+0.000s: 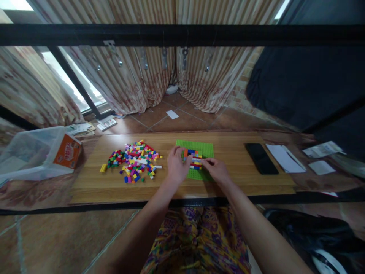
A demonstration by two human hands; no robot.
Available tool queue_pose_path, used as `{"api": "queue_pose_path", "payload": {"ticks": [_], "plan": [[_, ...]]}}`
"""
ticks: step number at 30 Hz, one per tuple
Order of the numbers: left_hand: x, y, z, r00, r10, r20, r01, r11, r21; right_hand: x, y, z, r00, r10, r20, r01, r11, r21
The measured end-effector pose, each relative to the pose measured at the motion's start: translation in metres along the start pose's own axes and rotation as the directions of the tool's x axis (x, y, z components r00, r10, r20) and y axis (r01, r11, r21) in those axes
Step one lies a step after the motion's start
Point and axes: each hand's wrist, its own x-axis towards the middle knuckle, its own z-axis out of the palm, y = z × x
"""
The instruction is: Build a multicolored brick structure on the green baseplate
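Observation:
A green studded baseplate (207, 146) lies on the wooden board, with a small block of stacked toy bricks (194, 152) in orange, blue, red, white and yellow on it. My left hand (177, 163) rests over the left side of the plate, thumb and fingers bent against the stacked bricks. From the right, my right hand (218, 171) reaches in with thumb and forefinger pinched at the bricks' right edge; whatever lies between those fingertips is too small to make out. A heap of loose toy bricks (139, 160) in many colours spreads to the left of my left hand.
The wooden board (234, 182) spans a black-framed table. A black phone (261, 158) and white paper with a pen (285, 158) lie right. A clear plastic tub (42, 152) with an orange label stands left. A black bar (182, 35) crosses in front of the curtains.

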Motion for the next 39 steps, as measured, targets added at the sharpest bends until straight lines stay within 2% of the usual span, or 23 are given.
{"api": "queue_pose_path", "payload": {"ticks": [2, 5, 9, 14, 19, 23, 31, 39], "plan": [[-0.005, -0.007, -0.022, 0.99, 0.067, -0.122, -0.073, 0.996, -0.048, -0.002, 0.001, 0.0, 1.0, 0.015, -0.002, -0.015, 0.998, 0.055], [-0.022, -0.026, -0.06, 0.978, 0.063, -0.2, -0.077, 0.995, -0.059, -0.003, 0.002, 0.001, 1.0, 0.005, -0.016, -0.004, 0.997, 0.08], [-0.058, -0.06, -0.102, 0.968, -0.094, -0.232, 0.079, 0.994, -0.073, -0.007, 0.002, 0.003, 1.0, -0.018, -0.022, 0.019, 0.999, 0.041], [-0.099, -0.092, -0.131, 0.914, -0.3, -0.272, 0.303, 0.952, -0.031, -0.014, 0.004, 0.002, 0.992, -0.122, 0.02, 0.123, 0.99, -0.071], [-0.113, -0.107, -0.139, 0.894, -0.342, -0.288, 0.377, 0.923, 0.072, -0.018, 0.006, -0.002, 0.979, -0.195, 0.065, 0.204, 0.96, -0.19], [-0.112, -0.112, -0.137, 0.896, -0.344, -0.282, 0.39, 0.912, 0.126, -0.016, 0.014, -0.01, 0.973, -0.226, 0.04, 0.228, 0.927, -0.297], [-0.106, -0.116, -0.135, 0.916, -0.305, -0.261, 0.368, 0.898, 0.242, -0.012, 0.03, -0.021, 0.956, -0.276, 0.097, 0.293, 0.909, -0.298], [-0.093, -0.119, -0.138, 0.943, -0.284, -0.175, 0.326, 0.897, 0.299, -0.016, 0.031, -0.017, 0.943, -0.328, 0.049, 0.323, 0.872, -0.368]]}}
